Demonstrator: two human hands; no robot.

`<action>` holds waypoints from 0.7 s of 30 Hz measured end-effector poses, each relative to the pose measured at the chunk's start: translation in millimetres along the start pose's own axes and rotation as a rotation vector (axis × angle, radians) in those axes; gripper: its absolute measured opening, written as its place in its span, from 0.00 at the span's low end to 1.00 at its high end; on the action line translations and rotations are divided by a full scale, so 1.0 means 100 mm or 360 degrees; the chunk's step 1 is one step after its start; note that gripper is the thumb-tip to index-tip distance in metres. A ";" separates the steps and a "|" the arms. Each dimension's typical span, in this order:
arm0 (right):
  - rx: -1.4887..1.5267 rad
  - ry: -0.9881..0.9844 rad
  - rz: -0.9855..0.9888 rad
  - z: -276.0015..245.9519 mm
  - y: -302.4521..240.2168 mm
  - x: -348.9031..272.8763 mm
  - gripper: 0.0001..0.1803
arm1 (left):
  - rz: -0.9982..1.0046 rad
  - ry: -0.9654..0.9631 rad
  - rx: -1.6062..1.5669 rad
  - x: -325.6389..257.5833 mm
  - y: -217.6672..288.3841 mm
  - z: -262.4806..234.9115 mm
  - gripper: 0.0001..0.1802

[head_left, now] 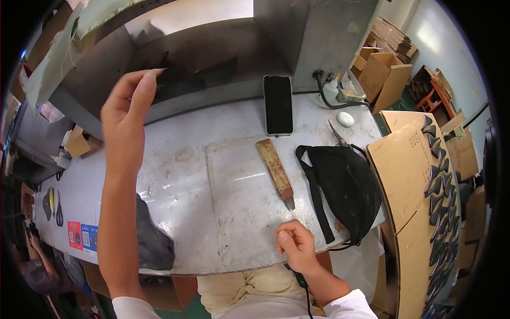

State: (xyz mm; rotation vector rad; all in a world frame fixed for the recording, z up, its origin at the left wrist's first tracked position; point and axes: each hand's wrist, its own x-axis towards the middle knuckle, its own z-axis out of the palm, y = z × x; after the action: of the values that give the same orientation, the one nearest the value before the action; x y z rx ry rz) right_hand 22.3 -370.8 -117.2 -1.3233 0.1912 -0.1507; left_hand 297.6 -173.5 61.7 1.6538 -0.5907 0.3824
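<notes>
My left hand (127, 103) is raised in front of a grey metal box with an open front (212, 45). Its thumb and index finger are pinched, with a thin dark edge at the tips that I cannot make out. Dark flat pieces (212, 74) lie inside the box, just beyond those fingers. Low over the table's front edge, my right hand (296, 245) is curled closed and shows nothing in it. A dark band with a cord (304, 282) is at that wrist. Nearest to this hand lies a knife with a worn, tape-wrapped handle (274, 165).
On the white table (186, 212) are a phone (278, 105), a black mesh bag (342, 186), scissors (337, 133), a white egg-shaped object (345, 119) and dark grey cloth (153, 239). Cardboard with rows of dark curved pieces (440, 196) stands at right. Another person (45, 266) sits at far left.
</notes>
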 end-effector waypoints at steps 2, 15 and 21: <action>0.0019 0.0007 -0.0027 -0.04 0.01 0.00 0.05 | -0.0311 0.0008 -0.0076 0.15 -0.34 0.08 0.23; -0.0258 -0.0027 -0.0054 -0.03 -0.10 0.01 0.05 | 0.0505 -0.0216 0.1900 0.28 -1.70 -0.51 0.23; -0.0289 -0.0066 -0.0088 -0.01 -0.13 0.02 0.06 | 0.0627 -0.0400 0.1316 -0.09 -1.10 -0.59 0.18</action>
State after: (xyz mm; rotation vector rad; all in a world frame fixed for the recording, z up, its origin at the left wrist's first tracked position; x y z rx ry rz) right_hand 24.0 -375.6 -105.2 -1.5122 0.1358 -0.1553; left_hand 358.6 -104.0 -22.3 2.3973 -1.0436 0.7849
